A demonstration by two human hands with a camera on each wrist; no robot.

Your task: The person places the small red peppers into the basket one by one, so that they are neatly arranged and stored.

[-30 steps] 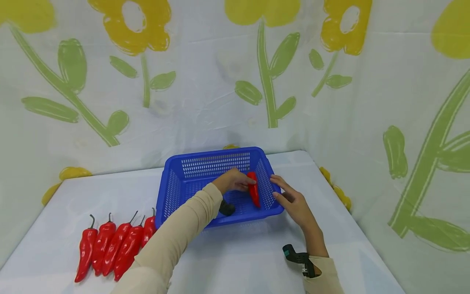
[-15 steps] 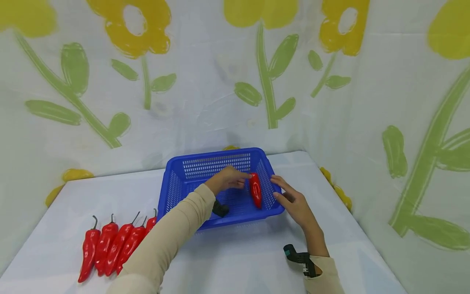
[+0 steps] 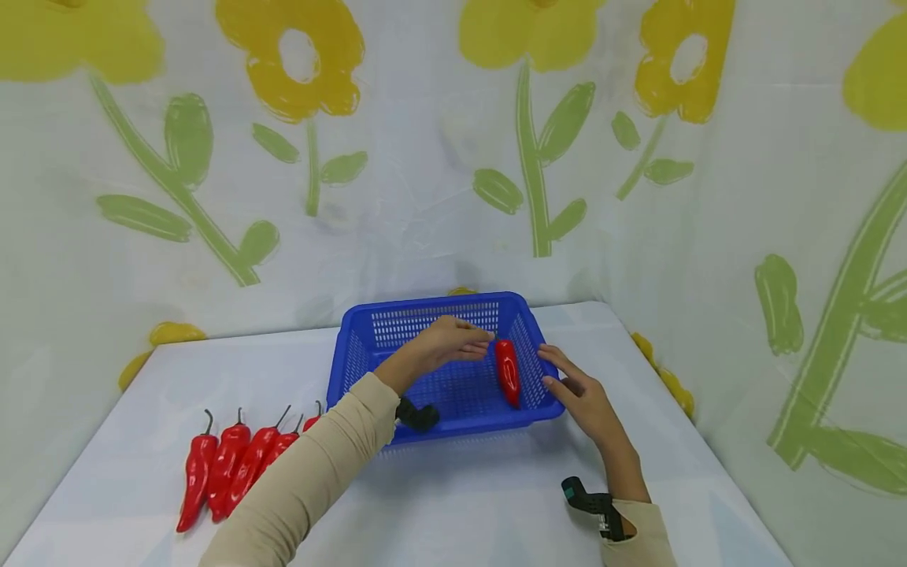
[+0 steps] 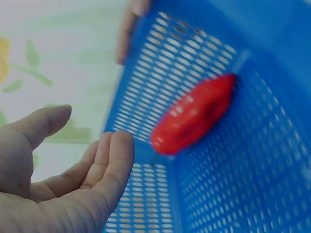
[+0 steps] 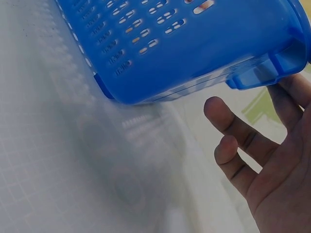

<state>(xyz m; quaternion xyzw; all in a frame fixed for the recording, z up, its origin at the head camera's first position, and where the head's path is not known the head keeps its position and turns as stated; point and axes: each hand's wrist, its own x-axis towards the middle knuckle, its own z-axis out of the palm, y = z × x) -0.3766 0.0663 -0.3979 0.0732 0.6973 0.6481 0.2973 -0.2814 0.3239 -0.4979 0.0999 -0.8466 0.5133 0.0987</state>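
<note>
A blue plastic basket [image 3: 453,425] with slotted walls stands on the table. A single red chili pepper [image 3: 508,373] lies inside it, near its right wall. My left hand [image 3: 453,340] is over the basket, its thumb and fingers apart and nothing between them; the left wrist view shows the pepper [image 4: 192,116] just beyond the fingertips. At the basket's right rim, my right hand [image 3: 588,402] touches the edge with extended fingers. The right wrist view has two of its fingers at the rim, while the other fingers [image 5: 243,138] are free below.
Several red chili peppers [image 3: 230,465] lie side by side on the white table [image 3: 460,504], left of the basket; my left sleeve partly covers them. Behind the table hangs a flower-patterned cloth [image 3: 425,197]. Each wrist wears a black camera [image 3: 588,500].
My left hand has let go of the pepper, which stays in the basket, and has drawn back to the left with its fingers spread. The right hand stays at the rim.
</note>
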